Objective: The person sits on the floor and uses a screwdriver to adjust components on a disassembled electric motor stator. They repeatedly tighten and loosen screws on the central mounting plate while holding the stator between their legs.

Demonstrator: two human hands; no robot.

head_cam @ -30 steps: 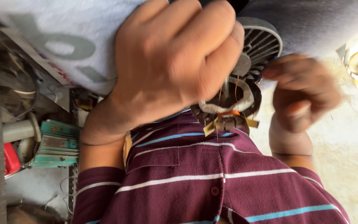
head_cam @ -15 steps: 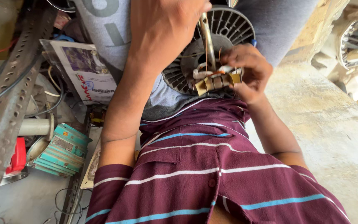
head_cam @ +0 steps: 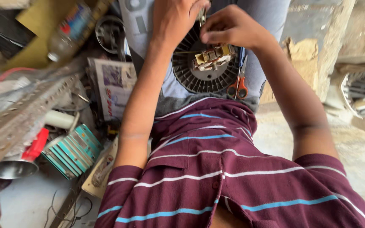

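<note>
The left hand (head_cam: 176, 19) and right hand (head_cam: 229, 27) meet above a round fan (head_cam: 203, 78) on the lap, fingers pinching a small metal piece (head_cam: 202, 16) over the winding (head_cam: 213, 58). Scissors (head_cam: 238, 86) lie just beside.

The person's lap (head_cam: 170, 84), in grey cloth, carries a round black fan part (head_cam: 205, 69) right under the two grips. Orange-handled scissors (head_cam: 239, 84) lie on the lap just beside it, below the right grip. Far to the left of the grips, the pale floor (head_cam: 26, 198) carries a teal finned block (head_cam: 70, 150), a red piece (head_cam: 36, 143), a printed paper (head_cam: 113, 86) and some thin wires (head_cam: 70, 207).
</note>
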